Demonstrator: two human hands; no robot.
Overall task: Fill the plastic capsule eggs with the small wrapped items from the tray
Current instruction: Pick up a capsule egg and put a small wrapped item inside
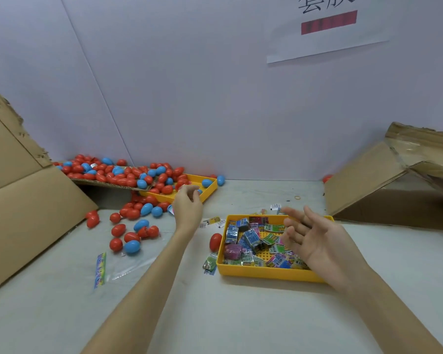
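A yellow tray [264,273] at centre right holds several small wrapped items [251,238] in blue, green and pink foil. My right hand [315,238] hovers over its right half, palm up, fingers spread and holding nothing. My left hand [188,206] reaches toward a second yellow tray [210,186] at the back, fingers loosely curled with nothing in them. Red and blue capsule eggs [128,175] pile on a cardboard flap and spill onto the table. One red egg [215,241] lies just left of the item tray.
A large cardboard box [23,200] stands open at left, another cardboard box [394,182] at right. An empty clear bag [113,269] lies on the table at front left. Loose wrappers [214,222] lie behind the item tray. A white wall closes off the back.
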